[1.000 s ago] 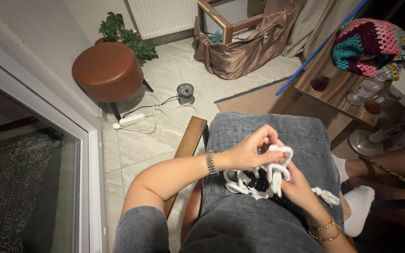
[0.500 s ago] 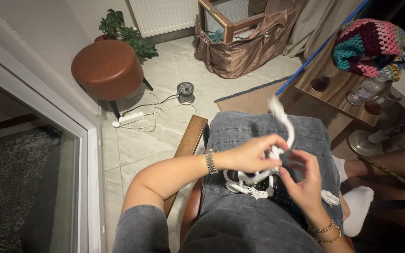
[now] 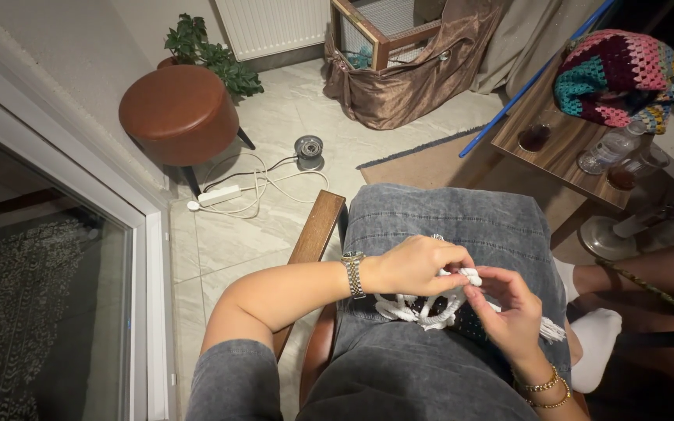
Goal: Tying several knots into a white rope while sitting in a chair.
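While both hands pinch the thick white cotton cord (image 3: 423, 308) over my grey denim lap (image 3: 446, 226), left hand (image 3: 415, 267) clenched on a loop, right hand (image 3: 509, 308) gripping the strand end: I'd judge even tension best, pull slowly.

A short grey sleeve (image 3: 232, 378), grey denim skirt (image 3: 446, 226), silver wristwatch (image 3: 352, 273) and gold bracelets (image 3: 544, 390).
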